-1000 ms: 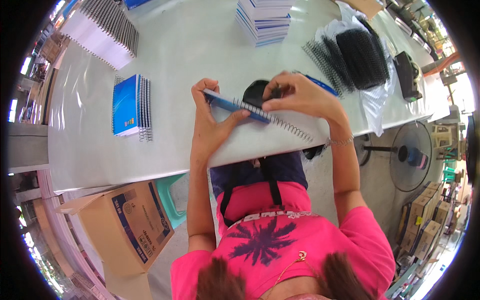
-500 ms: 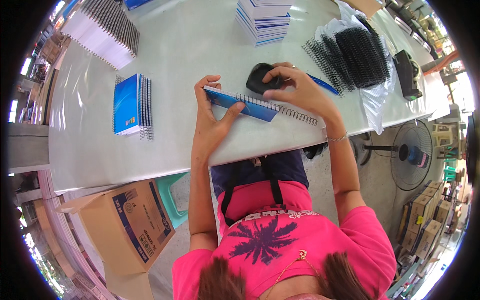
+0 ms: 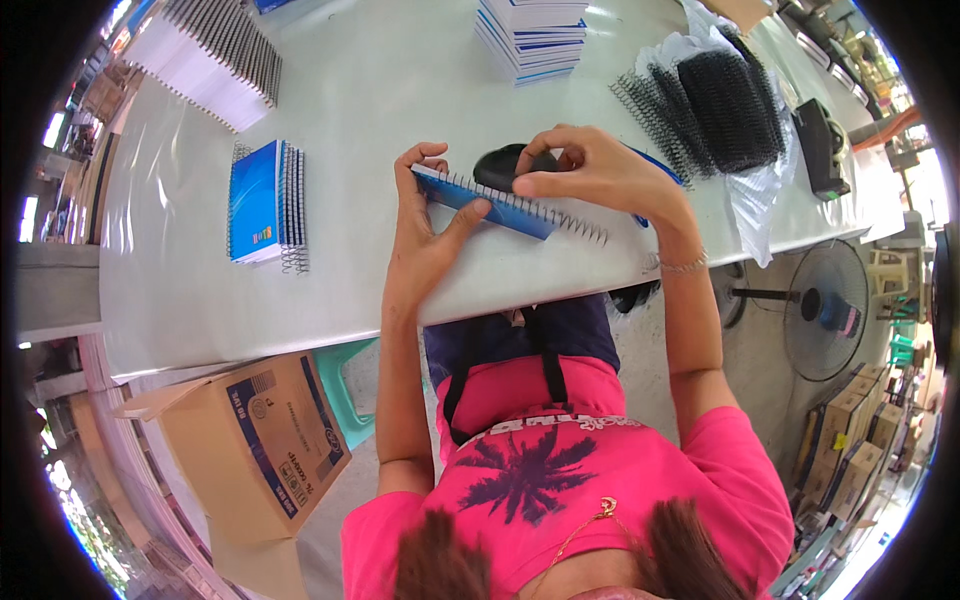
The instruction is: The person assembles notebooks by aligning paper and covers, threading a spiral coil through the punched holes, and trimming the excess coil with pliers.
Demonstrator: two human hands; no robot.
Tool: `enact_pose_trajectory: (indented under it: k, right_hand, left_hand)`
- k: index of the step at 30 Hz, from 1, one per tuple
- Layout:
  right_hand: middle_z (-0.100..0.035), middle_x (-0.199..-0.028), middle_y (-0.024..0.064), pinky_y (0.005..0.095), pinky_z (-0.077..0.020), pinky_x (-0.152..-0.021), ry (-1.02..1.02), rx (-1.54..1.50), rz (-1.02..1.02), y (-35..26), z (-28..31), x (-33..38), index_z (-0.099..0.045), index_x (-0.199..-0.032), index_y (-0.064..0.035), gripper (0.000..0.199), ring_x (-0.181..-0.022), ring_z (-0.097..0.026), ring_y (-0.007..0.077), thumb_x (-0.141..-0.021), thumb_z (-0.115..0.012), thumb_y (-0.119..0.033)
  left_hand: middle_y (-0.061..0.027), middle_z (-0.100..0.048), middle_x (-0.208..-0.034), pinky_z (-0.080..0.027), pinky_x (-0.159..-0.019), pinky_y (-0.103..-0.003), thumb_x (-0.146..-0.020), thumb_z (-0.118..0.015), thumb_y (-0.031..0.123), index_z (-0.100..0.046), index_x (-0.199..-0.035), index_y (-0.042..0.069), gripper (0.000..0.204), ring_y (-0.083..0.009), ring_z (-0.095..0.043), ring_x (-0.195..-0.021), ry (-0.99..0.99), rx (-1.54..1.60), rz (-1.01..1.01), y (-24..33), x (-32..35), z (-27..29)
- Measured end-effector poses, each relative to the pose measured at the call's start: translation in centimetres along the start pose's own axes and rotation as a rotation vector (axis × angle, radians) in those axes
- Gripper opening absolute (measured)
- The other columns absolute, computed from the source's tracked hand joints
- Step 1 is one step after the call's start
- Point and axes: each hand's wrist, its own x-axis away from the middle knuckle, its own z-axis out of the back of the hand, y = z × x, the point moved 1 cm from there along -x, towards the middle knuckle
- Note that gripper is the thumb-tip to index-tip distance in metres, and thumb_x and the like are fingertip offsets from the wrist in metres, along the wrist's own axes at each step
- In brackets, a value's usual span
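Observation:
My left hand (image 3: 422,228) grips a small blue notebook (image 3: 505,216) tilted on edge above the table, thumb across its cover and fingers behind. A spiral wire (image 3: 582,227) runs through the holes along the notebook's upper edge, and its loose coils stick out past the right end. Bent over that edge, my right hand (image 3: 610,172) has thumb and forefinger brought together at the coil; the exact contact is partly hidden. Just behind the notebook lies a rounded black object (image 3: 492,166), partly covered by my right fingers. A blue, pen-like thing (image 3: 655,165) shows beside my right wrist.
Blue spiral notebooks (image 3: 256,205) lie at the left, with a tall stack of bound ones (image 3: 205,65) behind. Unbound books (image 3: 532,45) are piled at the back. Black spiral wires (image 3: 725,110) rest on white plastic at right, near a black device (image 3: 822,150). A carton (image 3: 265,440) stands below.
The spiral wire has moved left along the notebook, so less of it sticks out at the right. My right fingers have shifted slightly left, from the black object to the notebook's edge.

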Motion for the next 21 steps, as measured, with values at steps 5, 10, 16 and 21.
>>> enact_pose_trajectory:
  k: [5, 10, 16, 21]
  right_hand:
    - [-0.063, -0.088, 0.0003, 0.0216, -0.0433, -0.068, 0.049, -0.282, 0.119, 1.5, -1.0, 0.1, -0.068, -0.106, -0.0018, 0.045, -0.075, -0.052, 0.0059, -0.086, -0.076, -0.041]
    - [-0.063, -0.090, 0.0003, 0.0201, -0.0439, -0.071, 0.020, -0.248, 0.078, 1.0, -1.2, -0.6, -0.068, -0.105, -0.0019, 0.039, -0.078, -0.054, 0.0060, -0.086, -0.079, -0.034]
    - [-0.064, -0.095, 0.0017, 0.0230, -0.0435, -0.070, 0.040, -0.249, 0.115, 1.2, -1.5, -1.2, -0.070, -0.105, -0.0015, 0.045, -0.074, -0.051, 0.0084, -0.084, -0.079, -0.040]
    - [-0.064, -0.097, 0.0012, 0.0251, -0.0453, -0.074, 0.198, 0.188, 0.095, 2.1, -2.6, -2.5, -0.069, -0.108, -0.0002, 0.047, -0.079, -0.055, 0.0114, -0.085, -0.077, -0.040]
  left_hand:
    - [-0.0114, -0.043, -0.119, -0.034, -0.106, -0.035, -0.081, -0.081, 0.014, -0.036, -0.138, 0.008, 0.073, -0.0227, -0.045, -0.114, -0.013, 0.022, -0.003, 0.1, -0.2, 0.0]
    - [-0.0089, -0.042, -0.115, -0.036, -0.102, -0.032, -0.081, -0.081, 0.015, -0.036, -0.138, 0.009, 0.072, -0.0196, -0.045, -0.108, -0.016, 0.026, 0.001, 0.7, -0.5, 0.1]
    - [-0.0084, -0.043, -0.114, -0.036, -0.102, -0.032, -0.082, -0.081, 0.016, -0.037, -0.137, 0.008, 0.071, -0.0198, -0.045, -0.109, -0.023, 0.047, -0.022, 0.2, -0.4, 0.2]
    - [-0.0105, -0.043, -0.118, -0.035, -0.105, -0.034, -0.083, -0.080, 0.017, -0.038, -0.137, 0.009, 0.069, -0.0212, -0.044, -0.113, -0.018, 0.027, -0.020, 0.5, -0.3, -0.1]
